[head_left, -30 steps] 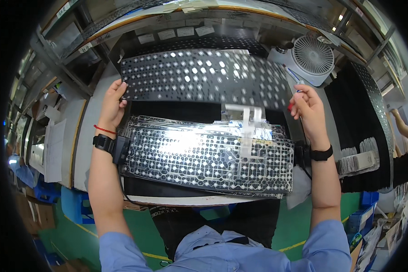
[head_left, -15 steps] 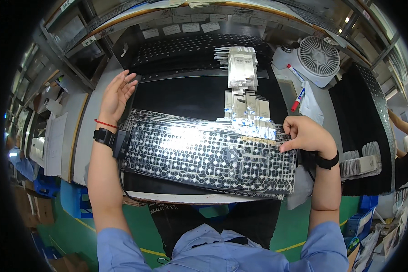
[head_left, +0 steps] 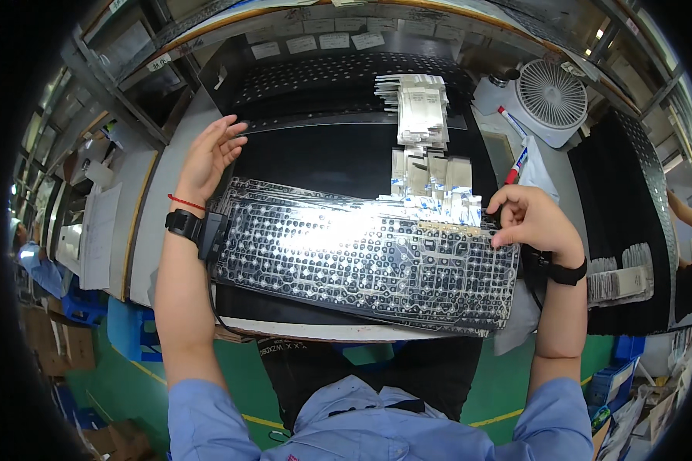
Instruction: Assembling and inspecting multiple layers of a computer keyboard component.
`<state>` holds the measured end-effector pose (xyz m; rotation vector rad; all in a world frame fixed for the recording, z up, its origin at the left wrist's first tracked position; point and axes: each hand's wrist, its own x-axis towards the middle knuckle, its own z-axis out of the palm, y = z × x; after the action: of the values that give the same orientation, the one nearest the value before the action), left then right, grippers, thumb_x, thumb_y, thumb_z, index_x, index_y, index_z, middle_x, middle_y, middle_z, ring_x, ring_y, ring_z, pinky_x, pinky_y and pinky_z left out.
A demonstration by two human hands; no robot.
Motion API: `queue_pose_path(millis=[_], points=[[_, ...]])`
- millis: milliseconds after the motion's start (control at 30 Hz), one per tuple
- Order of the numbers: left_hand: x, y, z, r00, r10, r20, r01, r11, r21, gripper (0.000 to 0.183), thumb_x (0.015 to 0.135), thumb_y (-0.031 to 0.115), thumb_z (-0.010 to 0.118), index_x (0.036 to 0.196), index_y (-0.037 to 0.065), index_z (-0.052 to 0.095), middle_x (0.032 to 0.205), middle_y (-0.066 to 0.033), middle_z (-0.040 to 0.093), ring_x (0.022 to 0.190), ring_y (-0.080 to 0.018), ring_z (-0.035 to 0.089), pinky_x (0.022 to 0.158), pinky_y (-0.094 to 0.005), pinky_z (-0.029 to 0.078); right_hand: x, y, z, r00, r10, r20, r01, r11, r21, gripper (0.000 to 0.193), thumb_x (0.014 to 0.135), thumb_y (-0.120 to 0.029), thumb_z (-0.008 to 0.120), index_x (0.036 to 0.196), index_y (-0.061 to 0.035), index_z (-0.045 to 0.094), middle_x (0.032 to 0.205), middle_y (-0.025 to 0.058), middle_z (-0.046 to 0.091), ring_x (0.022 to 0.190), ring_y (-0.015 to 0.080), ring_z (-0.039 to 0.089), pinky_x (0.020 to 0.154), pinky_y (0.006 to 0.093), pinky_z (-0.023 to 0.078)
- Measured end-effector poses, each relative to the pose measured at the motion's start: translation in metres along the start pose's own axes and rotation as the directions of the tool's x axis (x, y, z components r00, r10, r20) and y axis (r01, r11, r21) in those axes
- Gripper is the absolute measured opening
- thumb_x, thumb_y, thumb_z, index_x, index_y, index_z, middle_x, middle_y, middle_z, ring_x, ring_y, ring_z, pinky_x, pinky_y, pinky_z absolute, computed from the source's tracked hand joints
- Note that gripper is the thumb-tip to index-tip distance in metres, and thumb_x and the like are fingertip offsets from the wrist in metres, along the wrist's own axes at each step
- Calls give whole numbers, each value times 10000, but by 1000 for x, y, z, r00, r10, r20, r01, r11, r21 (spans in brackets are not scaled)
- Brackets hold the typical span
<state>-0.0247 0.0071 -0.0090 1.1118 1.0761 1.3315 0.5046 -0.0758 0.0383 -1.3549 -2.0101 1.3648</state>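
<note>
A worker's bare hands flank a stack of clear, dot-patterned circuit sheets [head_left: 307, 265] lying near the front edge of the worktop [head_left: 161, 207], a bright glare across the top one. The left hand [head_left: 214, 157], a red cord [head_left: 186, 201] and black watch [head_left: 183, 223] at its wrist, is raised just beyond the stack's upper left corner, its grip spread and holding nothing. The right hand [head_left: 534, 223], a black band [head_left: 567, 271] at its wrist, is at the upper right edge, thumb and forefinger curled toward each other; whether this grip pinches a sheet, one cannot tell. Silver tails [head_left: 460, 206] with blue-and-white marks fan out along the stack's top edge, just left of the right hand. Farther back, silver strips [head_left: 423, 115] lie piled near dark perforated sheets [head_left: 323, 77]. A red-capped marker [head_left: 514, 174] rests just beyond the right hand; a white fan [head_left: 553, 92] stands at the back right. At far right, another person's forearm [head_left: 688, 217] shows.
</note>
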Motion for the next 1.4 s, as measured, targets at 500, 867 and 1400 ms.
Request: queue_pose_path(millis=[500,867,1400], points=[[-7,6,5,988,-71,137,67,997,34,437,1047,319,445,1337,-3,502,1208,-125,641,990,-161,651,850,-273,539,7,16,6,982,-190,-25,188,930,315,392,810,31,726,1068,-75,450,947,31,626,829,62,558,733,204,451],[-18,8,12,907,-160,389,64,967,248,565,846,60,717,1353,-34,485,1220,-121,619,959,-108,634,910,-230,512,19,24,-6,881,-134,-454,256,941,219,317,870,2,672,1158,-28,541,970,21,615,922,62,568,819,209,452],[-11,8,6,922,-194,335,127,969,211,312,1011,226,534,1239,16,571,982,-39,666,760,-42,563,649,-165,438,34,46,-12,752,-97,-652,315,922,226,123,995,-139,578,1045,-31,550,853,-18,607,732,30,545,666,200,444]])
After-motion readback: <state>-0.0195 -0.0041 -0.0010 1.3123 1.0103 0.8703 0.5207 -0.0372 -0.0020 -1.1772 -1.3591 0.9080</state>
